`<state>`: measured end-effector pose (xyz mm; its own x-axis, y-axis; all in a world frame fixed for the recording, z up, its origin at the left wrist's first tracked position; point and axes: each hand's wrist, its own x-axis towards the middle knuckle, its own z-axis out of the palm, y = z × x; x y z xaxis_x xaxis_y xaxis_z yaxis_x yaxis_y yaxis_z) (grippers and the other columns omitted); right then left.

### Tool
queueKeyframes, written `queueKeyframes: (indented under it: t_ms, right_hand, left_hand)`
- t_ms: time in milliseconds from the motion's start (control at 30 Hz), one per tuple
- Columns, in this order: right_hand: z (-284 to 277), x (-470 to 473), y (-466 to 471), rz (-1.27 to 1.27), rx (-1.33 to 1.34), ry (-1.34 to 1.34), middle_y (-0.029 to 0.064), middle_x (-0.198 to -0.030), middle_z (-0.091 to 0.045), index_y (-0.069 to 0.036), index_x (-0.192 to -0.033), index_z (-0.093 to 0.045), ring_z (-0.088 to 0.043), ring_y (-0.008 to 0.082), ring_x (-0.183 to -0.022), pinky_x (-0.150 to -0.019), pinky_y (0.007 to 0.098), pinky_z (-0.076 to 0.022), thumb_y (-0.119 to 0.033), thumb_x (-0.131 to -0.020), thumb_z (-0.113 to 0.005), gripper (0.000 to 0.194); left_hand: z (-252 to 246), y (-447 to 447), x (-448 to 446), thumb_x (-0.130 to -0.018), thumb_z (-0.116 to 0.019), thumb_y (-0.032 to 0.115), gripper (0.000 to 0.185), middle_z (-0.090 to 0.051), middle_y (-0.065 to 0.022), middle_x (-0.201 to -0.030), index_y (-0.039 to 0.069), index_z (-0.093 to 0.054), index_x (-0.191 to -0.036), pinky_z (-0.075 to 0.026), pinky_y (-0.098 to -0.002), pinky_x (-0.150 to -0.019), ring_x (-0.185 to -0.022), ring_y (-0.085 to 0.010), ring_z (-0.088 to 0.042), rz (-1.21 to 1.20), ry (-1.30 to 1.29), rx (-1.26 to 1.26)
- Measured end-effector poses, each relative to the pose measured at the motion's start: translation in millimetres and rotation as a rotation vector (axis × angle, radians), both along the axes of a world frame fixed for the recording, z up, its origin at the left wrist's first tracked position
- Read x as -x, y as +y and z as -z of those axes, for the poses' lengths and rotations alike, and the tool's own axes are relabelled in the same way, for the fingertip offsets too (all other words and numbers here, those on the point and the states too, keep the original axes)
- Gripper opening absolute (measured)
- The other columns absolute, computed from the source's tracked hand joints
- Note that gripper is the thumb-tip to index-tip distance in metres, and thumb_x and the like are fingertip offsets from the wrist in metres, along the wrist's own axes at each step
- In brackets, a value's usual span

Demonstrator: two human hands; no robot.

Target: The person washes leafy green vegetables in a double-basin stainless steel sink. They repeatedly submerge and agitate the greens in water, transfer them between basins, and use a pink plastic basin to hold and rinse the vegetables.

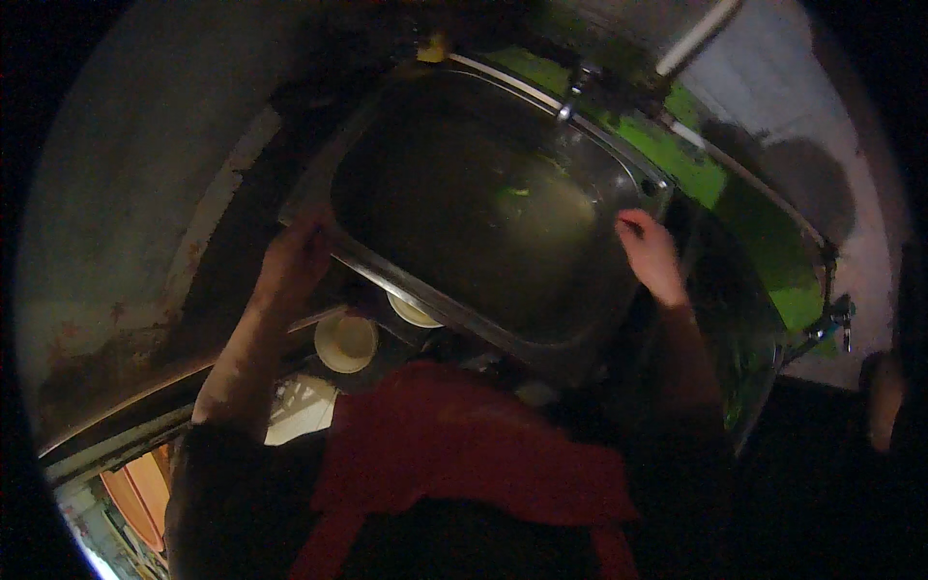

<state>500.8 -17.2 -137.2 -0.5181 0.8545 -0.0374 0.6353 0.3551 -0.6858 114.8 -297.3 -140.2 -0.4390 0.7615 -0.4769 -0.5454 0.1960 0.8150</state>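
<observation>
A metal sink basin (pixel 442 210) with rounded corners and a wide flat rim fills the middle of the view. Its inside is dark, with a pale bright patch and a small green spot towards the right. My left hand (pixel 297 250) grips the rim at the left corner, its fingers partly lost in shadow. Over the right side of the rim is my right hand (pixel 652 254), fingers curled. Whether those fingers clasp the edge cannot be made out. Close to the far rim stands a chrome tap (pixel 569 101).
Below the near rim are a round pale bowl (pixel 346 342) and a second bowl (pixel 417 310), partly covered by the rim. A white pipe (pixel 696 40) and a thinner pipe (pixel 754 181) run along the green wall (pixel 674 156). Another tap (pixel 841 319) sits far right.
</observation>
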Motion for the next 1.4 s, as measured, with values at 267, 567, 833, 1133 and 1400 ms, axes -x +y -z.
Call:
queueKeyframes:
  t_ms: [267,567,833,1133,1400]
  right_hand:
    - [101.2,171.4,63.3,-0.220,-0.378,-0.667,0.0158,-0.130,-0.038,-0.014,-0.130,-0.032,-0.036,0.0328,-0.119,-0.097,0.0430,-0.0305,-0.041,-0.073,-0.060,0.070]
    - [141.0,220.2,46.3,-0.487,0.202,-0.152,0.0143,-0.128,-0.040,-0.011,-0.124,-0.042,-0.040,0.0319,-0.116,-0.097,0.0385,-0.0319,-0.039,-0.080,-0.050,0.053]
    - [125.3,242.8,-40.9,-0.514,0.123,-0.385,0.0171,-0.115,-0.050,-0.007,-0.114,-0.050,-0.051,0.0291,-0.102,-0.087,0.0373,-0.0410,-0.020,-0.084,-0.046,0.033]
    - [-28.6,-79.0,28.9,-0.038,-0.631,-0.723,0.0121,-0.107,-0.056,-0.004,-0.101,-0.056,-0.053,0.0249,-0.097,-0.082,0.0330,-0.0430,-0.015,-0.085,-0.044,0.023]
    - [15.4,24.2,-11.6,0.069,0.153,-0.033,0.0080,-0.089,-0.058,-0.004,-0.095,-0.057,-0.054,0.0176,-0.086,-0.079,0.0300,-0.0421,-0.024,-0.081,-0.053,0.025]
  left_hand:
    - [48.0,-182.4,7.5,-0.083,-0.049,0.024,0.031,-0.054,-0.0029,-0.080,0.007,-0.051,-0.109,-0.040,-0.0221,-0.057,-0.068,-0.0097,-0.050,0.234,0.272,0.278]
    - [139.3,-358.3,12.3,-0.080,-0.048,0.026,0.018,-0.051,-0.0012,-0.068,0.012,-0.052,-0.091,-0.037,-0.0252,-0.044,-0.051,-0.0108,-0.044,-0.045,0.053,1.230]
    - [149.9,-264.8,36.8,-0.079,-0.053,0.038,0.028,-0.053,-0.0019,-0.069,0.011,-0.054,-0.089,-0.040,-0.0259,-0.049,-0.055,-0.0111,-0.049,-0.018,0.026,0.767]
    - [219.2,-229.9,34.8,-0.077,-0.057,0.031,0.030,-0.054,-0.0008,-0.072,0.012,-0.054,-0.101,-0.040,-0.0240,-0.050,-0.060,-0.0112,-0.051,0.188,0.082,0.612]
    - [196.8,-208.6,30.1,-0.078,-0.055,0.022,0.016,-0.050,0.0045,-0.063,0.015,-0.055,-0.093,-0.036,-0.0221,-0.043,-0.052,-0.0069,-0.048,0.256,-0.002,0.520]
